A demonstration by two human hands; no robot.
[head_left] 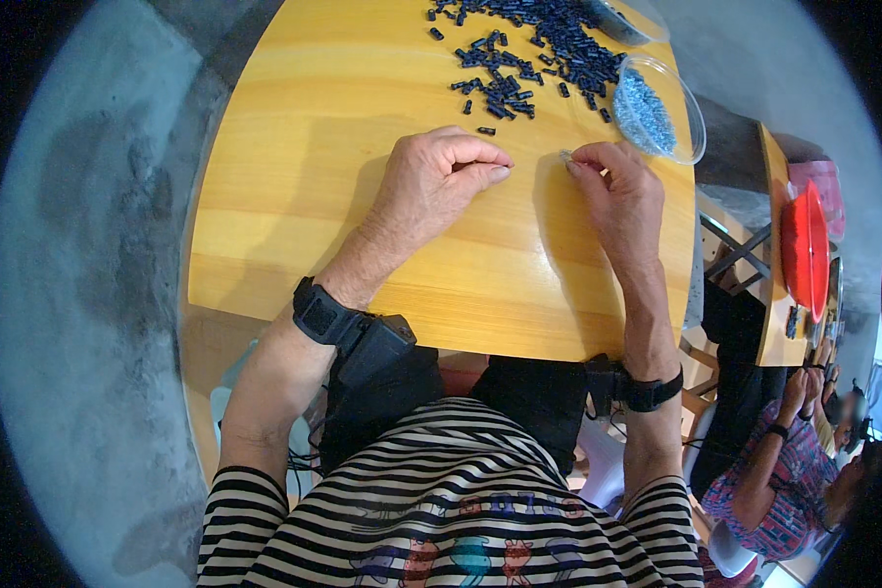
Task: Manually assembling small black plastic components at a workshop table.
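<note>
Pinching with both hands at once, the person sat at the yellow counter, the action gathered near one clear bowl of bluish bits! Look first to the right hand: just beside the bowl, on its near left side, it had its fingers drawn together, and a tiny pale piece showed at the very tips, on the side away from the bowl. What shape it had was too small to read. Across to the left hand, farther left of the bowl: its fingers met in a neat pinch too, but whether anything sat inside, I could not tell. Beyond, also left of the bowl, spread the black pieces, with one loose black piece lying nearer the left hand than the bowl. And the step? Fine fingertip work, I judged, with a small piece up in the right pinch and the two hands apart. The next move seemed to call for bringing those pinches together to the left of the bowl, tips steady, squeeze light; so slight a piece could easily slip out.
</note>
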